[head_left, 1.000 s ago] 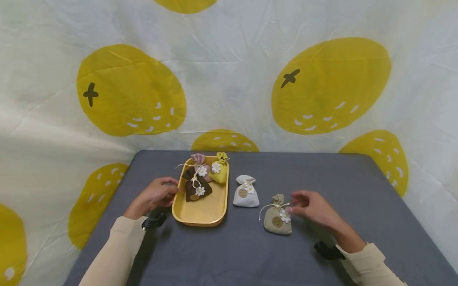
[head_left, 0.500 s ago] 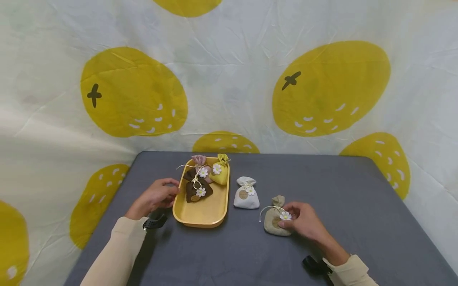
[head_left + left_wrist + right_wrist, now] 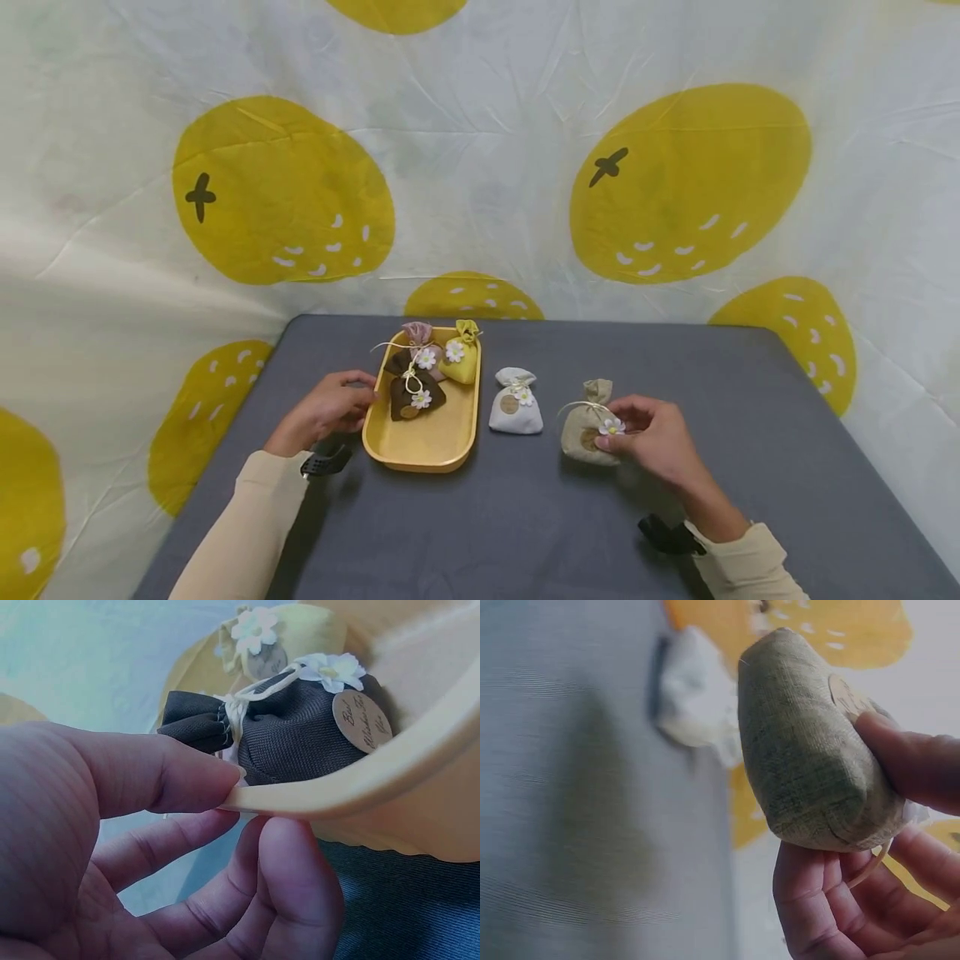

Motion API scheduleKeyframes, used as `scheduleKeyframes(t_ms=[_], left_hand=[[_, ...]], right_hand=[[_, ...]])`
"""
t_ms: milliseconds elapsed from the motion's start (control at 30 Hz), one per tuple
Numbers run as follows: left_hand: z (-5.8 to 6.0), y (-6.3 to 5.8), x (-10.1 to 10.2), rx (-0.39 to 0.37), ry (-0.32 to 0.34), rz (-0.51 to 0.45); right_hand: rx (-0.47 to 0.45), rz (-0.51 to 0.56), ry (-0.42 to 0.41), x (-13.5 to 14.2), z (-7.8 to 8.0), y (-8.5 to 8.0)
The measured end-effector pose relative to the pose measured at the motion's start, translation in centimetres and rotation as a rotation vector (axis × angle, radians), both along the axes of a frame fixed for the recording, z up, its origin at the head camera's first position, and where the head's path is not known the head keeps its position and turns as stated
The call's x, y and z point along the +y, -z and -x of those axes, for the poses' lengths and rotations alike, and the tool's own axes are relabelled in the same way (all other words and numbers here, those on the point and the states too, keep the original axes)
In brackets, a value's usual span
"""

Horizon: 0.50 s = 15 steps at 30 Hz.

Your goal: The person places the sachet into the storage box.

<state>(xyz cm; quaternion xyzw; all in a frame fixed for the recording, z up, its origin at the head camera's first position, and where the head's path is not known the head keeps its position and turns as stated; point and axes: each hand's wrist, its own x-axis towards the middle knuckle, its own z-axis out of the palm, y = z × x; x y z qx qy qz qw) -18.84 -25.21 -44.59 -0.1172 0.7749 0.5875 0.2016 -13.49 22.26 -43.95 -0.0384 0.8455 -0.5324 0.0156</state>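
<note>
My right hand (image 3: 660, 437) pinches an olive-beige drawstring pouch (image 3: 810, 757) by its side, thumb near the round tag; the pouch hangs above the table with a shadow below it. A white flower and a pale cord show at its neck. On the left, my left hand (image 3: 330, 410) pinches the rim of a yellow tray (image 3: 360, 787) between thumb and fingers. Inside the tray lie a dark brown pouch (image 3: 292, 735), a pink pouch (image 3: 417, 335) and a yellow pouch (image 3: 463, 367). Between tray and right hand, a white pouch (image 3: 516, 412) lies on the table.
The dark grey table (image 3: 510, 533) ends at a far edge just behind the tray. A pale curtain (image 3: 480, 183) printed with large yellow fruit hangs behind and at the sides.
My right hand has closed on the olive-beige pouch and lifted it off the table, slightly up and to the right. The left hand stays at the tray rim.
</note>
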Motion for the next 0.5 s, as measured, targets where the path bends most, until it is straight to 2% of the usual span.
scheduleKeyframes(t_ms=[333, 500], left_hand=[[0.0, 0.0, 0.1, -0.004, -0.016, 0.019], [0.1, -0.2, 0.1, -0.005, -0.014, 0.015]], right_hand=[[0.128, 0.082, 0.066, 0.7, -0.3, -4.1], [0.175, 0.051, 0.101, 0.2, -0.4, -5.5]])
